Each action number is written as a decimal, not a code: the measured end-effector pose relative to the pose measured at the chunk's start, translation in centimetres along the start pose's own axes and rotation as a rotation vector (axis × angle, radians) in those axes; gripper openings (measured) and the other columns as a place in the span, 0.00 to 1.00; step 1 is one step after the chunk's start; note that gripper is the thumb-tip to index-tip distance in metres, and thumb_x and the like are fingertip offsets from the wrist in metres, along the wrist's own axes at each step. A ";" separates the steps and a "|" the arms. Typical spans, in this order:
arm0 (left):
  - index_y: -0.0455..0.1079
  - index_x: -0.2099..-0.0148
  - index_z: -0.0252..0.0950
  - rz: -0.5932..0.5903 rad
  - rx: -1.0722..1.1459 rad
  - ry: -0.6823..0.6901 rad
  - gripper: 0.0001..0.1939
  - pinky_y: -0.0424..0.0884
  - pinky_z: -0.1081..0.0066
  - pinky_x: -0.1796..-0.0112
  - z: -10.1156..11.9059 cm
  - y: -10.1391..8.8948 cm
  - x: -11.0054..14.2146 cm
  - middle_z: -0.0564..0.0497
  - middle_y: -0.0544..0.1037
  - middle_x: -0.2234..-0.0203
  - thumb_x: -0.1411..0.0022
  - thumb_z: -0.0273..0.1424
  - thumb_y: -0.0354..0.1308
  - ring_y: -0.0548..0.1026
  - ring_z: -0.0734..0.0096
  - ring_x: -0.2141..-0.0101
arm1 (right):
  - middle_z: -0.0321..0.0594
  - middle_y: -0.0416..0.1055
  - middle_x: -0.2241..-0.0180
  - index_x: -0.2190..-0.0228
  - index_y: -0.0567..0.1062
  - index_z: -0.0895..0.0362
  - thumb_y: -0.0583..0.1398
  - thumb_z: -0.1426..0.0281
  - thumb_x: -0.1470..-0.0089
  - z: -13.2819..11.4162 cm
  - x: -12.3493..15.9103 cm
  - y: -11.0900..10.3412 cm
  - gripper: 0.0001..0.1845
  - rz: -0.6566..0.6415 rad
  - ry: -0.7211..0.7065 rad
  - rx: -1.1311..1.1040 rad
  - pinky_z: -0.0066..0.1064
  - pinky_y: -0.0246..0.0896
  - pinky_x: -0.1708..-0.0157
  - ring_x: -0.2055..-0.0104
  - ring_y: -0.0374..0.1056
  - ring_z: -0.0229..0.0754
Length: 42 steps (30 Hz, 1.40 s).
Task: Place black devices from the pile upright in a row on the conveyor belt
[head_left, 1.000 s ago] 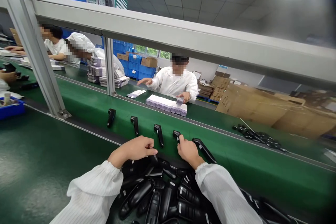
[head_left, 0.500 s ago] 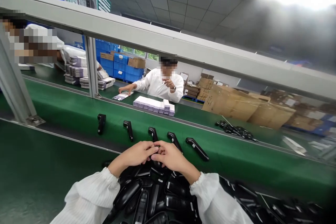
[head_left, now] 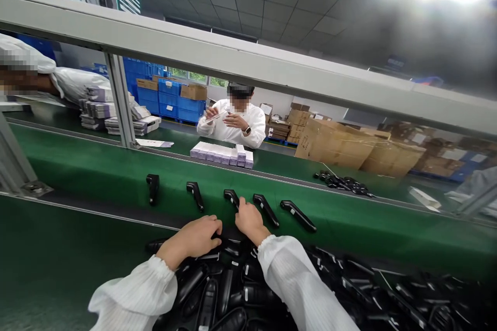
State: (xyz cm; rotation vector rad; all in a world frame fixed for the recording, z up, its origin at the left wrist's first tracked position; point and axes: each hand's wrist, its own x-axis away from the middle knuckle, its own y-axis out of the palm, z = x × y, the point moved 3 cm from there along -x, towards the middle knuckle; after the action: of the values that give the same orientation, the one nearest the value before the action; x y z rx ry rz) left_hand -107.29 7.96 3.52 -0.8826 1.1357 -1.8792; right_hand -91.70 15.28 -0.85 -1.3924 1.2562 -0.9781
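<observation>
My right hand (head_left: 249,220) reaches to the green belt, its fingers closed at the lower end of a black angled handheld device (head_left: 231,197), shaped like a forehead thermometer. The device's handle is mostly hidden behind the hand. My left hand (head_left: 198,237) hovers at the far edge of the pile, its fingers curled and the thumb apart, with nothing visible in between. Below both hands lies a heap of similar black devices (head_left: 208,302), several bearing small white labels. Along the belt, other such devices (head_left: 265,209) lie in a spaced row.
A metal frame bar (head_left: 248,59) crosses above the green belt (head_left: 349,227). Beyond it, a co-worker (head_left: 233,121) in white sits behind a row of small white-and-purple boxes (head_left: 221,154). Another person's sleeve (head_left: 81,83) shows at left near stacked cartons (head_left: 97,108). More black pieces (head_left: 344,183) lie across.
My hands were together over the pile and have come apart. The right moved forward to the device on the belt; the left drew slightly left. The co-worker opposite has raised both hands.
</observation>
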 end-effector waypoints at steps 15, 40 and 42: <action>0.69 0.57 0.39 -0.148 0.074 0.053 0.15 0.64 0.69 0.66 0.2 -0.2 0.6 0.48 0.74 0.59 0.51 0.31 0.58 0.71 0.59 0.60 | 0.57 0.75 0.63 0.39 0.52 0.68 0.44 0.64 0.34 4.5 -1.4 1.6 0.29 -0.048 -0.116 0.232 0.40 0.65 0.61 0.59 0.74 0.55; 0.63 0.66 0.39 0.201 0.302 -0.013 0.22 0.56 0.70 0.74 -1.9 -2.6 0.5 0.54 0.67 0.77 0.35 0.52 0.43 0.63 0.68 0.77 | 0.51 0.69 0.49 0.39 0.59 0.55 0.46 0.57 0.35 9.7 2.1 -4.2 0.27 -0.019 -0.087 0.237 0.36 0.63 0.59 0.52 0.71 0.51; 0.63 0.67 0.39 0.193 0.298 -0.009 0.23 0.56 0.70 0.74 -1.6 -2.7 0.5 0.54 0.67 0.78 0.36 0.53 0.44 0.63 0.68 0.77 | 0.53 0.72 0.54 0.37 0.54 0.57 0.48 0.54 0.36 10.0 2.0 -3.0 0.32 -0.056 -0.105 0.307 0.38 0.64 0.61 0.55 0.72 0.53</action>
State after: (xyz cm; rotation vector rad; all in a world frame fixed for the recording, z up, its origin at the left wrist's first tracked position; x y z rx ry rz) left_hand -109.58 8.99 5.48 -0.5926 0.8713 -1.8210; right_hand -81.07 14.71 0.06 -1.2256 0.9482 -1.0721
